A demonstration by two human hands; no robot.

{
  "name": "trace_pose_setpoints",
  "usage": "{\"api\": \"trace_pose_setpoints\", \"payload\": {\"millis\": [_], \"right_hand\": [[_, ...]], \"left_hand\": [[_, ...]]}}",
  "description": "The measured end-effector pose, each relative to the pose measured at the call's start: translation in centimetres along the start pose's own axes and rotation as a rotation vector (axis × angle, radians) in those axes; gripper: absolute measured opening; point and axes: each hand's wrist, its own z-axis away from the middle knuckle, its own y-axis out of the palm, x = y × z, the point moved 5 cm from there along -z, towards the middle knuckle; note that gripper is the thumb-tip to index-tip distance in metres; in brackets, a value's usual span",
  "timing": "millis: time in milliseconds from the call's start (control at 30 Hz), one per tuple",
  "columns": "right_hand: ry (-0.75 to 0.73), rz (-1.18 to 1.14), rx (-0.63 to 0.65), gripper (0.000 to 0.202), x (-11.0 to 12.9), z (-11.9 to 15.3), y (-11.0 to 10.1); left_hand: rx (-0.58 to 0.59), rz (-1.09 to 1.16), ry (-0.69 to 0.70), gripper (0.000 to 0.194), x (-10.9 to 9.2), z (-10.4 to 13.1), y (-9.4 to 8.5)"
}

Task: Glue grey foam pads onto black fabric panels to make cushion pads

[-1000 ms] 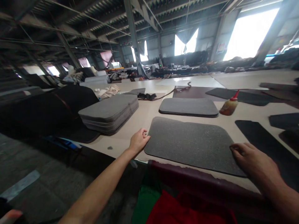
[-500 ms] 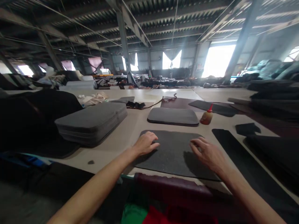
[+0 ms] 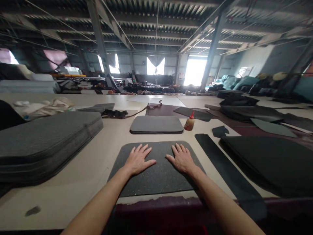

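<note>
A dark grey sheet with rounded far corners (image 3: 158,178) lies flat at the table's front edge. My left hand (image 3: 138,159) rests on its left half, palm down, fingers spread. On the right half my right hand (image 3: 181,158) lies the same way, also open. Beyond the sheet sits a short stack of similar grey pieces (image 3: 156,124). Beside that stack stands a squeeze bottle with a red nozzle (image 3: 189,122), holding something brownish.
A thick stack of grey panels (image 3: 49,140) fills the left of the table. To the right lie a long dark strip (image 3: 225,169), a small dark scrap (image 3: 220,131) and a stack of black sheets (image 3: 266,163). Maroon material (image 3: 161,209) hangs at the front edge.
Both hands have flattened onto the sheet with fingers spread; before, their fingers were curled. My view has turned right, so the table's things appear farther left.
</note>
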Motion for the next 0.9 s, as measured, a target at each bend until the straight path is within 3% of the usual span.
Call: {"api": "trace_pose_setpoints", "payload": {"millis": [200, 300, 367, 500, 567, 667, 900], "right_hand": [[0.206, 0.062, 0.025, 0.089, -5.8, 0.2, -0.4], [0.281, 0.13, -0.018, 0.084, -6.8, 0.4, -1.3], [0.151, 0.149, -0.046, 0.077, -4.9, 0.0, -2.2], [-0.298, 0.026, 0.032, 0.067, 2.6, -1.0, -2.8], [-0.425, -0.037, 0.086, 0.067, 5.7, -1.7, -2.4], [-0.439, -0.07, 0.133, 0.068, 7.7, -2.8, -1.1], [-0.254, -0.059, 0.072, 0.075, 6.3, -4.9, 1.0]], "left_hand": [[-0.064, -0.046, -0.178, 0.082, 1.4, -0.4, 0.3], [-0.092, -0.044, -0.187, 0.082, 1.5, -0.4, 0.3], [-0.095, -0.035, -0.186, 0.081, 1.5, -0.3, 0.3], [-0.096, -0.026, -0.196, 0.082, 1.4, -0.2, 0.1], [-0.097, -0.025, -0.193, 0.081, 1.4, -0.2, 0.1], [-0.111, -0.019, -0.189, 0.08, 1.4, 0.0, 0.3], [-0.11, -0.028, -0.188, 0.078, 1.5, -0.1, 0.4]]}}
